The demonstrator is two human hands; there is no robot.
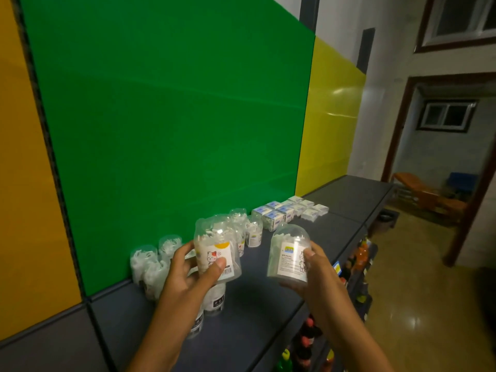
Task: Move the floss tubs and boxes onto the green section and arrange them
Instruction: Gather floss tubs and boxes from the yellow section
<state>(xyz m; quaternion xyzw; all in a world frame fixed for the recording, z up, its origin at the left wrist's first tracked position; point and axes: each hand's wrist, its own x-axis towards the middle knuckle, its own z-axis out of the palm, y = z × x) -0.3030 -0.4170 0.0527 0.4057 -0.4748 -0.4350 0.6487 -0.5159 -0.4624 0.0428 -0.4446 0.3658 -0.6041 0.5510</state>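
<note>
My left hand (188, 272) grips a clear floss tub with a cat label (214, 251), held above the dark shelf top. In my right hand (316, 272) is a second clear domed floss tub (288, 253), also lifted off the shelf. More clear floss tubs (153, 264) stand against the green panel (171, 116) to the left, others (249, 229) behind the held tub, and two (214, 299) under my left hand. Small white and blue floss boxes (287, 210) lie in rows further right, at the green panel's right end.
The dark grey shelf top (257, 299) runs right to a front edge. An orange panel (24, 170) lies left of the green one, a yellow panel (330, 116) right of it. Drink bottles (359, 253) fill lower shelves. A doorway opens at the right.
</note>
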